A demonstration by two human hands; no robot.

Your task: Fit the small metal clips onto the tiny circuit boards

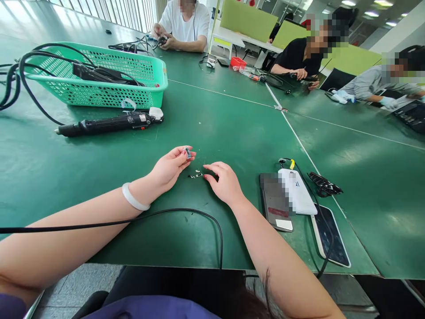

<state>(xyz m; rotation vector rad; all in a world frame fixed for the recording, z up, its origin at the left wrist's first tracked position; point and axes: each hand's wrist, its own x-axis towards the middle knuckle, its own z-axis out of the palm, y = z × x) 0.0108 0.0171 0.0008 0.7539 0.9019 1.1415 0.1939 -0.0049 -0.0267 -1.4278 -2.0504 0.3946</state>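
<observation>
Between the thumb and fingers of my left hand (169, 169) is a small blue and silver part (188, 153), too small to name for certain. My right hand (224, 180) rests low over the green table, thumb and forefinger apart, with nothing visible between them. Several tiny metal pieces (195, 175) lie on the tabletop between my two hands, close to the right fingertips. Beyond my left hand a black electric screwdriver (109, 124) lies on its side.
A green plastic basket (113, 95) with cables stands at the back left. To the right lie a dark flat case (274, 201), a white power bank (297, 190) and a phone (332, 235). A black cable (186, 210) crosses my left forearm. Several people sit across the table.
</observation>
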